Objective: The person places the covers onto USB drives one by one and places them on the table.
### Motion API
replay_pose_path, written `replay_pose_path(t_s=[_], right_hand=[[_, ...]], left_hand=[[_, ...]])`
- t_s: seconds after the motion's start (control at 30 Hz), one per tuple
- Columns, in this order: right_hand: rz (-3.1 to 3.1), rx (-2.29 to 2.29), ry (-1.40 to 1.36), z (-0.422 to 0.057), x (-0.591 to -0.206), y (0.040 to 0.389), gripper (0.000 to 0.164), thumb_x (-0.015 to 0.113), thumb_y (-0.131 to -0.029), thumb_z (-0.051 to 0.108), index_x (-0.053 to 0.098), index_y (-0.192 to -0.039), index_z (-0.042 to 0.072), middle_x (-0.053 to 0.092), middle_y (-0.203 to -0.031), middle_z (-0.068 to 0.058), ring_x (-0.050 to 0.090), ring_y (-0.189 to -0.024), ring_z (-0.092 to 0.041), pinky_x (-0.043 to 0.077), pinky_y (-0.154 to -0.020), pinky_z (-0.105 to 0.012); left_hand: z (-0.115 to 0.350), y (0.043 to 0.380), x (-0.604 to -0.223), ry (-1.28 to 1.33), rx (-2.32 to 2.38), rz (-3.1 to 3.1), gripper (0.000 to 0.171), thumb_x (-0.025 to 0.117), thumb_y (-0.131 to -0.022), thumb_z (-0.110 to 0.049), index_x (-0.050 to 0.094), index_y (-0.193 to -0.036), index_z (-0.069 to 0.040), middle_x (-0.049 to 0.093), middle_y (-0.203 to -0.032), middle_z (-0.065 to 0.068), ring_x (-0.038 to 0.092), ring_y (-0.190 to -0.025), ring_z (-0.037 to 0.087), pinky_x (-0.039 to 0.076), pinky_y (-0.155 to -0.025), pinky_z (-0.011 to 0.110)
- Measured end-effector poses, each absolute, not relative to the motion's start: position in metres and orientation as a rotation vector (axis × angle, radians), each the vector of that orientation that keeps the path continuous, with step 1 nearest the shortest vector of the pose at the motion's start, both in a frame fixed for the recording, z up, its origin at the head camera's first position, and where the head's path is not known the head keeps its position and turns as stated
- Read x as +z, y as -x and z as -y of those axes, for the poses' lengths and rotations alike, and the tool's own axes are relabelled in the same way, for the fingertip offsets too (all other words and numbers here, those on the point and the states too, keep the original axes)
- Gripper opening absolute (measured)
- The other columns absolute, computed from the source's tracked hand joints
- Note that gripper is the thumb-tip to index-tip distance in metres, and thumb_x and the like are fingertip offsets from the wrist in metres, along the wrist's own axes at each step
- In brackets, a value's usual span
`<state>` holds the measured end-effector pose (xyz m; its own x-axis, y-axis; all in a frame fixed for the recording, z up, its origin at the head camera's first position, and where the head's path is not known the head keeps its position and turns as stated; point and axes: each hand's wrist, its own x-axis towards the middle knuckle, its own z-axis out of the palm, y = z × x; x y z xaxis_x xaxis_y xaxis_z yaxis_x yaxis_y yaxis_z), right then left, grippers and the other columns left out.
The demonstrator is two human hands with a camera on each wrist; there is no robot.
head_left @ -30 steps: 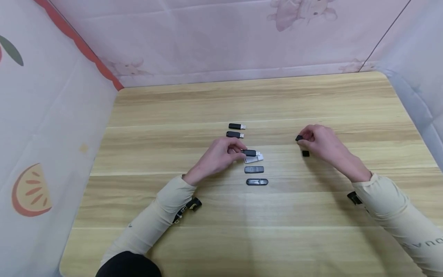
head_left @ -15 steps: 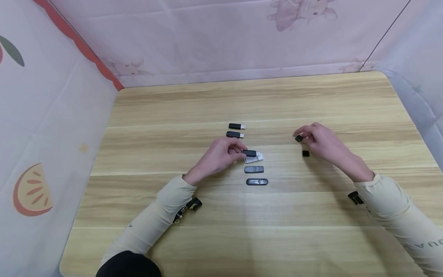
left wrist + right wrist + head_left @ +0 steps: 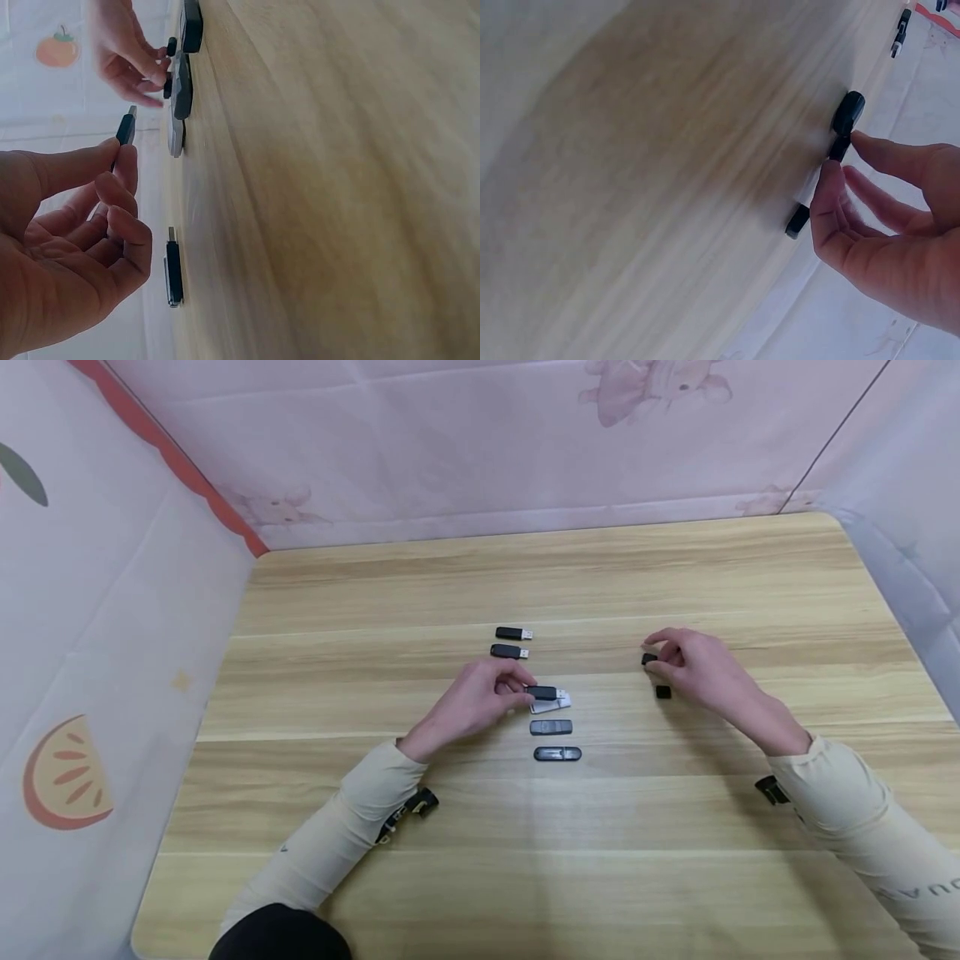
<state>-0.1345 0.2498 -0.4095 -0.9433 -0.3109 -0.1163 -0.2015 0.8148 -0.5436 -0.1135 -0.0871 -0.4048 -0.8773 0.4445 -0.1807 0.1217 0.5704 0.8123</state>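
Note:
In the head view my left hand [image 3: 483, 693] pinches a black USB flash drive [image 3: 542, 692] between thumb and forefinger, its metal plug pointing right. Just beneath it a whitish flash drive [image 3: 551, 703] lies partly covered. My right hand [image 3: 697, 668] holds a small black cap [image 3: 648, 658] by its fingertips, low over the table. The right wrist view has this cap [image 3: 839, 148] between thumb and a finger. A second black cap [image 3: 663, 692] lies close below that hand. In the left wrist view the held flash drive [image 3: 126, 130] is raised above the tabletop.
Two black flash drives [image 3: 510, 652] with bare plugs lie beyond my left hand. A grey flash drive [image 3: 551, 727] and a dark one [image 3: 557, 753] lie nearer me. The wooden table [image 3: 600, 860] is bordered by printed cloth walls [image 3: 480, 452] at the back and sides.
My right fingers have loosened around the small cap, shifted, and come together on it again, turning it slightly. The left hand with its flash drive has stayed almost still.

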Motion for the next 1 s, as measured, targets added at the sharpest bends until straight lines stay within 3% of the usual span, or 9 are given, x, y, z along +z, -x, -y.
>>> replay_pose_path(t_s=[0.13,0.3,0.47,0.8,1.0], right_hand=[[-2.807,-0.791,0.469,-0.2502,-0.4092,0.1346,0.039,0.063,-0.097,0.000,0.066,-0.135,-0.002,0.072,-0.092,-0.013,0.059,-0.080,-0.021,0.044,-0.071,-0.032],[-2.819,-0.767,0.501,-0.2511,-0.4102,0.1357,0.038,0.057,-0.092,-0.009,0.074,-0.124,0.002,0.068,-0.089,-0.013,0.050,-0.082,-0.024,0.039,-0.067,-0.031],[-2.815,-0.774,0.479,-0.2521,-0.4120,0.1360,0.030,0.064,-0.093,-0.006,0.074,-0.121,-0.002,0.068,-0.093,-0.016,0.056,-0.087,-0.027,0.044,-0.072,-0.033],[-2.807,-0.787,0.459,-0.2512,-0.4126,0.1339,0.025,0.070,-0.098,0.006,0.072,-0.121,-0.003,0.063,-0.092,-0.011,0.059,-0.090,-0.025,0.044,-0.078,-0.037],[-2.792,-0.803,0.429,-0.2516,-0.4134,0.1323,0.027,0.073,-0.098,0.010,0.071,-0.121,-0.005,0.067,-0.101,-0.020,0.064,-0.092,-0.030,0.048,-0.078,-0.038]], left_hand=[[0.0867,0.1133,-0.4046,-0.463,1.222,-2.436,0.015,0.079,-0.095,-0.011,0.077,-0.110,-0.009,0.075,-0.098,0.004,0.066,-0.084,0.014,0.053,-0.072,0.024],[0.0870,0.1130,-0.4045,-0.469,1.228,-2.429,0.015,0.079,-0.095,-0.011,0.077,-0.110,-0.009,0.076,-0.098,0.004,0.067,-0.084,0.014,0.054,-0.072,0.023],[0.0867,0.1129,-0.4054,-0.472,1.233,-2.429,0.015,0.079,-0.095,-0.010,0.077,-0.110,-0.009,0.076,-0.098,0.005,0.068,-0.084,0.013,0.055,-0.072,0.024],[0.0854,0.1123,-0.4053,-0.472,1.226,-2.437,0.015,0.078,-0.095,-0.012,0.077,-0.111,-0.010,0.076,-0.099,0.004,0.067,-0.085,0.013,0.055,-0.074,0.023],[0.0831,0.1115,-0.4028,-0.468,1.229,-2.429,0.017,0.077,-0.097,-0.013,0.076,-0.114,-0.010,0.076,-0.100,0.004,0.067,-0.085,0.013,0.054,-0.073,0.022]])
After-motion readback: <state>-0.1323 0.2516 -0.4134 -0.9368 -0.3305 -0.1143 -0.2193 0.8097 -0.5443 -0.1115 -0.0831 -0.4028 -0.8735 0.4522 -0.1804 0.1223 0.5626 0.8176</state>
